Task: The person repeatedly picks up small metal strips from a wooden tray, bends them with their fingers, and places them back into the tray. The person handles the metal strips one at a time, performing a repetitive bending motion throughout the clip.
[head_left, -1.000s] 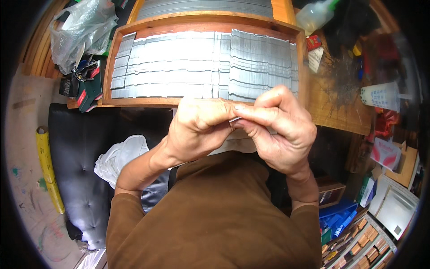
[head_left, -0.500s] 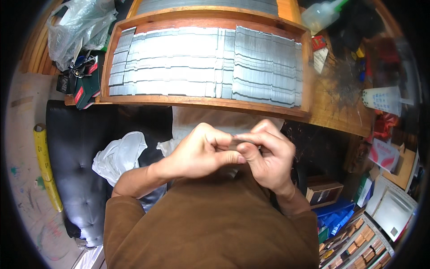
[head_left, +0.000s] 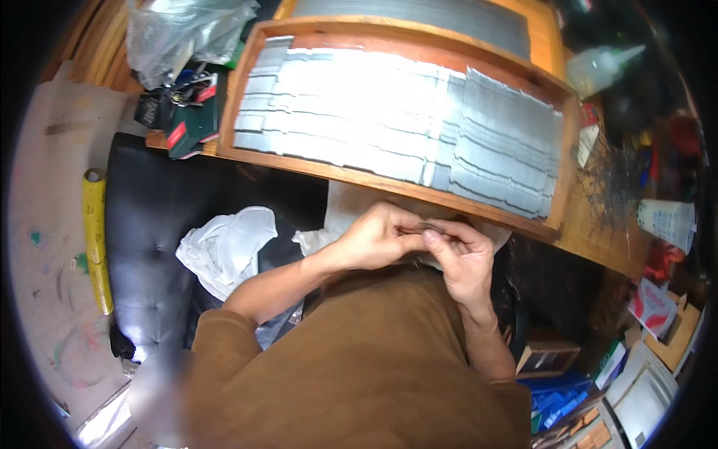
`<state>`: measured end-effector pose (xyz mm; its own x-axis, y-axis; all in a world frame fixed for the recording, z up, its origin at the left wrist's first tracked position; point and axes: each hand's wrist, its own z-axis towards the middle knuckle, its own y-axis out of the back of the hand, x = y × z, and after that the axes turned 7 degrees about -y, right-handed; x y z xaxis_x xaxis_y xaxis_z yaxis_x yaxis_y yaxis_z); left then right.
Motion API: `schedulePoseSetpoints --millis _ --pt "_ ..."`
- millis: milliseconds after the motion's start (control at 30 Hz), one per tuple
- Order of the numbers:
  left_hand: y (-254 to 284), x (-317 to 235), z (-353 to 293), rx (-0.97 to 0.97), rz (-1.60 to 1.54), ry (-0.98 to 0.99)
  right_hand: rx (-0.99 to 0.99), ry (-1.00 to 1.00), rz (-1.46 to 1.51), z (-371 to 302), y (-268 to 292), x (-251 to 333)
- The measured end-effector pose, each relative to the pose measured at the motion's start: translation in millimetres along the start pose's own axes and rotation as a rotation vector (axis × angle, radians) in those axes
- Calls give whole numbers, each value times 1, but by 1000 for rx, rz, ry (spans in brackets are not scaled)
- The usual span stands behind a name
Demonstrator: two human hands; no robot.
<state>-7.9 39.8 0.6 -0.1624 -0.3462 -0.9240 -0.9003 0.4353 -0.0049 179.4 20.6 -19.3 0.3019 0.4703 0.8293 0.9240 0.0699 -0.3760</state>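
My left hand [head_left: 380, 238] and my right hand [head_left: 465, 258] meet in front of my chest, fingertips pinched together. Between them they hold a small thin dark piece [head_left: 429, 227], mostly covered by the fingers, so its kind does not show. Just beyond the hands, a shallow wooden tray [head_left: 329, 169] lies on the table. Rows of thin grey metal strips [head_left: 505, 138] fill it, standing closely packed; glare whitens the middle rows. Neither hand touches the tray.
Behind the tray is a second wooden tray [head_left: 544, 37]. A clear plastic bag [head_left: 183, 37] and dark green box [head_left: 193, 127] sit at its left. A squeeze bottle [head_left: 598, 69] and patterned cup [head_left: 666, 223] stand right. A white bag [head_left: 228, 251] lies on the black padded seat [head_left: 142, 202].
My view has turned, so the tray and table appear shifted right and tilted. Both hands remain pinched together around the small piece, now closer to the tray's front edge.
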Motion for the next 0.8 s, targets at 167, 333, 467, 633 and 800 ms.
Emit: schedulePoseSetpoints --millis 167,333,467,633,800 --pt "-11 26 -21 -233 235 -590 75 355 -469 -5 -9 9" --pt "-14 40 -28 -261 176 -574 135 371 -512 -1 -7 5" --pt "-10 37 -34 -222 169 -466 160 337 -522 0 -9 6" --pt "-10 35 -36 -218 117 -423 171 299 -505 1 -9 6" --pt "-12 36 -36 -234 154 -436 171 345 -511 1 -11 6"
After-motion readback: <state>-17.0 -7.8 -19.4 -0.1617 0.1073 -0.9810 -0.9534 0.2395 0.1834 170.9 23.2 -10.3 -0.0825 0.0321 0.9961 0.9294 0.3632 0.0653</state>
